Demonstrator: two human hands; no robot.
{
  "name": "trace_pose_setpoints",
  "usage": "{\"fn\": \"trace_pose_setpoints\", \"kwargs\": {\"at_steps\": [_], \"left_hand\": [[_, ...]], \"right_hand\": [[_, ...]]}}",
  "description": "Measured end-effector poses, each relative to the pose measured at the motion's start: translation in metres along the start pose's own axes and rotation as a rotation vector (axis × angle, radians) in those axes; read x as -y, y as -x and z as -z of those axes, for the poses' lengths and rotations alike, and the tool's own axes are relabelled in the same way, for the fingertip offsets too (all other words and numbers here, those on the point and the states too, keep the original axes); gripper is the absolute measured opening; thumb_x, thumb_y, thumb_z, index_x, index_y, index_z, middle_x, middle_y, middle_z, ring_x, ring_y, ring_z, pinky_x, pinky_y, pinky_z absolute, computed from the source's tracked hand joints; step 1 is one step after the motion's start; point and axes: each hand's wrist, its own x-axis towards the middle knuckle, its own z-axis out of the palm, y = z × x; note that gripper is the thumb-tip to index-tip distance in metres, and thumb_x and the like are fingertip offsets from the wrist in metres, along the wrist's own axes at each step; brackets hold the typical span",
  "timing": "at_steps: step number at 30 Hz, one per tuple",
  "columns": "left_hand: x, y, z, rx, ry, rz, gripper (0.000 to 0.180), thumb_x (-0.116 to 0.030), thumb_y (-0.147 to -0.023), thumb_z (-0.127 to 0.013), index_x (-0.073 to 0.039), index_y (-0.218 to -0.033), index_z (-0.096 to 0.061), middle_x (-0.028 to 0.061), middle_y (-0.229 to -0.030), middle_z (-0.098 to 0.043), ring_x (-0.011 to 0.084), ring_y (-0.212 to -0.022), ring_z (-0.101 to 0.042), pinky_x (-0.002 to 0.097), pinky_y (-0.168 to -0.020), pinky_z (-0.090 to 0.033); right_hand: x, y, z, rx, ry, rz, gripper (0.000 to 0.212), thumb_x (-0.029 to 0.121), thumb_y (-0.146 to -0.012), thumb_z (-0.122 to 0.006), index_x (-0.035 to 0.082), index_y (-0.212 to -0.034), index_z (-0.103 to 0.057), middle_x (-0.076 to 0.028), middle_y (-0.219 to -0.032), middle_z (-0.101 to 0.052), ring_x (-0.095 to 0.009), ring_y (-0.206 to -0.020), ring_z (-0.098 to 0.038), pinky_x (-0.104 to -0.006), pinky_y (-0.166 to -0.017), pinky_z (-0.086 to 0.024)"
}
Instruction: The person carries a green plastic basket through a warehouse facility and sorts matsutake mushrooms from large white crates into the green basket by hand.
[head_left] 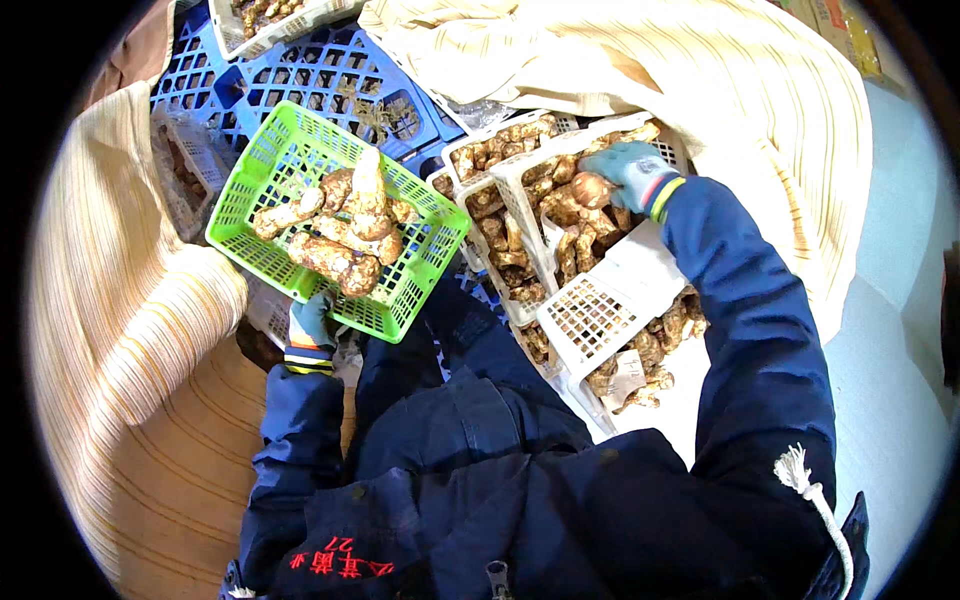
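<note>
My left hand (312, 322), in a grey-blue knit glove, grips the near rim of a bright green plastic basket (441, 236). Several brown-and-white thick-stemmed mushrooms (345, 262) lie inside the basket, one of them pale and pointing away from me. To the right, my right hand (630, 170), gloved alike, is closed around a mushroom with a round brown cap (592, 190). That hand is over a white plastic crate (522, 222) filled with more such mushrooms (585, 240). Its fingertips are partly hidden behind the mushroom.
Other white crates of mushrooms stand beside and below this one, with a perforated white piece (592, 318) at the near side. A blue plastic pallet (300, 85) lies beyond the basket. Striped cream cloth (130, 300) drapes at left and far right. Another crate (245, 45) is at the back.
</note>
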Motion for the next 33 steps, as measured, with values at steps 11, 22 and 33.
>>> {"fn": "trace_pose_setpoints", "kwargs": {"at_steps": [11, 22, 33], "left_hand": [[-0.024, 0.014, -0.051, -0.055, 0.118, -0.087, 0.018, 0.003, -0.066, -0.041, 0.003, -0.081, -0.051, 0.0081, -0.071, -0.051, 0.0183, -0.064, -0.051, 0.0282, -0.058, -0.043], [-0.036, 0.017, -0.041, 0.139, -0.821, -0.708, 0.015, -0.002, -0.07, -0.05, 0.002, -0.082, -0.057, 0.0075, -0.078, -0.056, 0.0173, -0.067, -0.055, 0.0289, -0.06, -0.046], [-0.039, 0.018, -0.065, -0.011, -0.387, -0.25, 0.011, -0.005, -0.069, -0.047, 0.0, -0.077, -0.053, 0.0062, -0.067, -0.052, 0.0178, -0.062, -0.052, 0.0282, -0.057, -0.043]], "right_hand": [[0.042, 0.068, 0.049, -0.401, -1.958, -0.177, 0.045, 0.004, -0.073, -0.053, -0.002, -0.116, -0.044, -0.017, -0.11, -0.053, -0.027, -0.1, -0.054, -0.0356, -0.082, -0.047], [0.165, -0.052, 0.047, -0.17, -1.548, -0.222, 0.035, 0.008, -0.063, -0.072, 0.0, -0.094, -0.058, -0.006, -0.086, -0.061, -0.013, -0.077, -0.057, -0.0264, -0.07, -0.047], [0.246, -0.149, -0.025, -0.487, -1.135, -0.156, 0.024, 0.017, -0.074, -0.061, 0.0, -0.088, -0.054, -0.011, -0.079, -0.059, -0.016, -0.077, -0.057, -0.0287, -0.066, -0.045]]}}
